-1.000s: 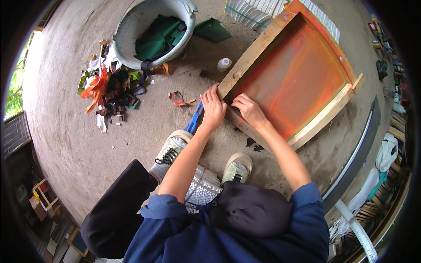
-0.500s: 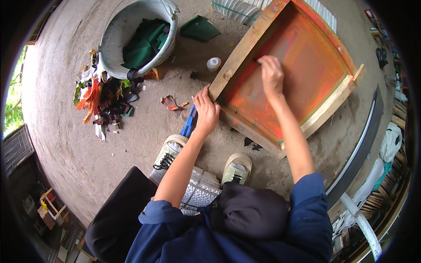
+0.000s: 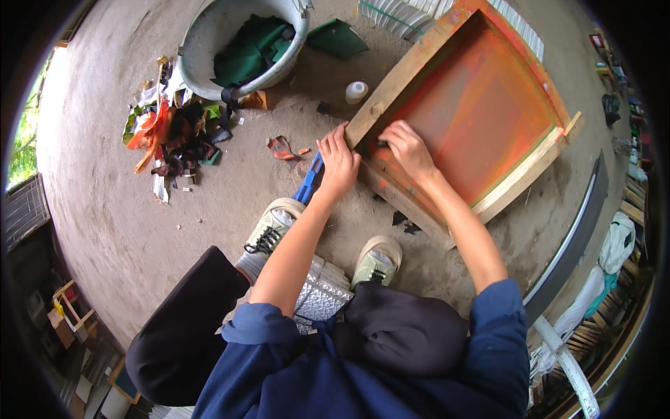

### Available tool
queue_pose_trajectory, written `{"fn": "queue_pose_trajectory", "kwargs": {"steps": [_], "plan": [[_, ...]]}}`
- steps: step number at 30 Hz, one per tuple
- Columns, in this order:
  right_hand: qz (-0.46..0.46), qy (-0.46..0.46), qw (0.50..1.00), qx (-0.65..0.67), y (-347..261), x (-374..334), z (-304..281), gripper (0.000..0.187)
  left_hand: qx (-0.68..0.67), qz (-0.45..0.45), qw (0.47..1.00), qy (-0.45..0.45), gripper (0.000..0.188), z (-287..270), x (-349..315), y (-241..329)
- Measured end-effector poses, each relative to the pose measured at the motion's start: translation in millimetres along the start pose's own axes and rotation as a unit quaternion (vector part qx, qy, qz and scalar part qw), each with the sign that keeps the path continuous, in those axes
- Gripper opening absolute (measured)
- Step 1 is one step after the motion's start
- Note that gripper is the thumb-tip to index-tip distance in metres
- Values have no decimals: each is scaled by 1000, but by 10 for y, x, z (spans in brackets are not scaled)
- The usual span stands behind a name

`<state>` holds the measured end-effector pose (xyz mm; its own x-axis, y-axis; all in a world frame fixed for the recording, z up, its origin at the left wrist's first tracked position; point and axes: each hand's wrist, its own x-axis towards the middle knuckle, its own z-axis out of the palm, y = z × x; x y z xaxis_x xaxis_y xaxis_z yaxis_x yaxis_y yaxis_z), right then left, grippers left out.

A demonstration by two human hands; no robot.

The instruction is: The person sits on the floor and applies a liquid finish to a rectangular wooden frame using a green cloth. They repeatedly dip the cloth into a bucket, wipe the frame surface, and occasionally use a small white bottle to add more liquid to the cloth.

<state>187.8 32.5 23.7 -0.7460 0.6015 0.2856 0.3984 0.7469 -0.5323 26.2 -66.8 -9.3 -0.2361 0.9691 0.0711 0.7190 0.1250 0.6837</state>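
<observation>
A wooden screen-printing frame [image 3: 412, 78] lies tilted across the floor in front of me, its mesh [image 3: 481, 119] stained orange and red. My left hand [image 3: 339, 166] holds the frame's near-left corner, fingers along the outer side and thumb toward the near rail. Inside the frame, close to that same corner, my right hand [image 3: 412, 152] is closed in a pinch low over the mesh. A small dark bit shows at its fingertips, too little to name. Under my left wrist lies a blue plastic piece [image 3: 307, 183], partly covered.
A grey bucket [image 3: 197, 59] holding green material [image 3: 248, 52] stands at the far left, beside a scrap pile [image 3: 185, 143]. A white bottle [image 3: 356, 91] is left of the frame. White stacked sheets [image 3: 394, 17] lie beyond; a dark strip [image 3: 569, 244] runs along the right.
My right hand has moved left and nearer, from the upper-left part of the mesh toward the near-left corner. My left hand stays at the corner. The whole view has shifted slightly.
</observation>
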Motion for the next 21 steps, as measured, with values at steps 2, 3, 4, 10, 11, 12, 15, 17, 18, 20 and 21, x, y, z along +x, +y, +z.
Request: {"fn": "queue_pose_trajectory", "kwargs": {"steps": [2,3,4,10,11,12,15,17,18,20,21], "plan": [[-19,15,999,-35,11,12,124,15,-9,6,1000,1,66,10,4,2],[-28,22,998,-54,12,-11,164,15,-14,10,1000,0,66,19,4,10],[-27,-5,997,-74,16,-76,173,26,-13,7,1000,2,66,18,0,-1],[-80,-61,994,-44,-57,-344,188,33,-7,4,1000,2,64,9,-8,-42],[-85,-62,994,-41,-54,-378,175,34,-6,7,1000,2,64,7,2,-26],[-98,-63,992,-41,-44,-401,163,35,-6,10,1000,2,64,-2,7,-13],[-106,-68,992,-10,-44,-422,140,33,-12,-14,1000,-18,64,-12,11,-12],[-109,-68,992,-18,-47,-427,106,31,-22,-2,1000,-9,64,-14,25,-37],[-110,-68,991,-21,-51,-437,84,30,-27,4,1000,-5,63,-17,30,-54],[-116,-76,990,-33,-20,-531,12,28,-36,-15,999,-8,63,-28,24,-12],[-118,-79,989,-39,-4,-583,-29,26,-40,-25,999,-11,63,-32,25,6]]}}
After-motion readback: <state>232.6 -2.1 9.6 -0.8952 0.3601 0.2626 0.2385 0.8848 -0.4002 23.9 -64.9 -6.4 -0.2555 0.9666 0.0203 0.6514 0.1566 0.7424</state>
